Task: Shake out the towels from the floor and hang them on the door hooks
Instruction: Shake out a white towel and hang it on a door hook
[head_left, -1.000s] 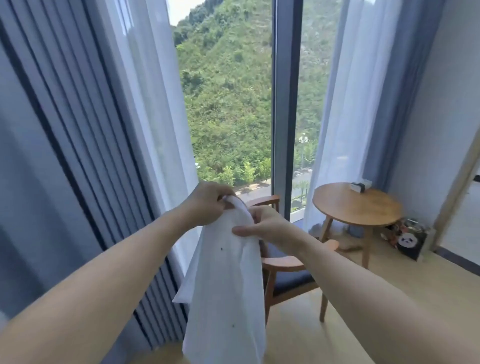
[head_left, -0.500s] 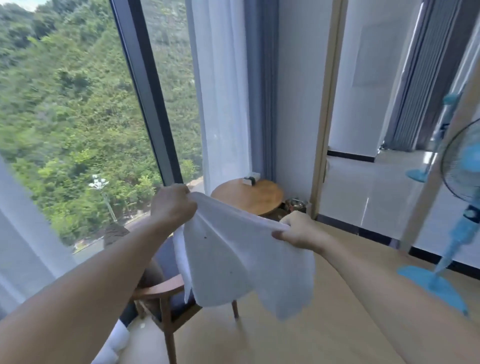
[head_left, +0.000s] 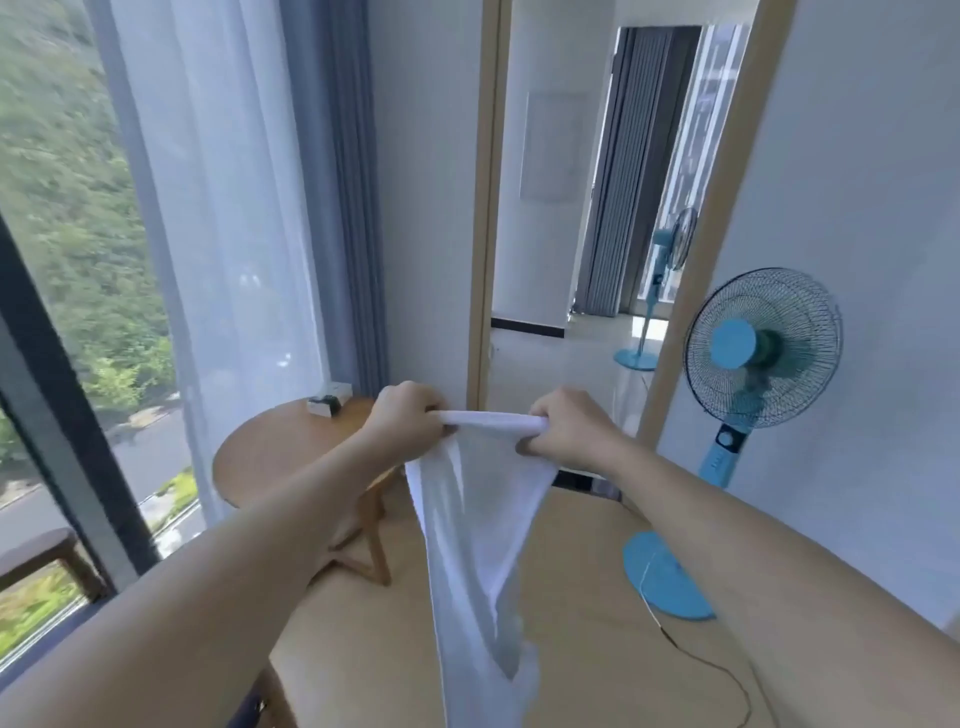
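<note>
A white towel (head_left: 478, 530) hangs in front of me, stretched tight along its top edge between both hands. My left hand (head_left: 408, 418) grips the left end of that edge. My right hand (head_left: 566, 428) grips the right end. The cloth below narrows and trails down toward the wooden floor, past the bottom of the frame. No door hooks show in this view.
A round wooden table (head_left: 280, 447) with a small white box stands just behind the towel, by the sheer curtain (head_left: 218, 234) and window. A blue standing fan (head_left: 761, 353) with a floor cable is at the right wall. A tall mirror (head_left: 587, 208) leans ahead.
My view has swung right, from the window and chair to the mirror and fan. The towel went from bunched, to spread wide, to pulled taut with my hands level.
</note>
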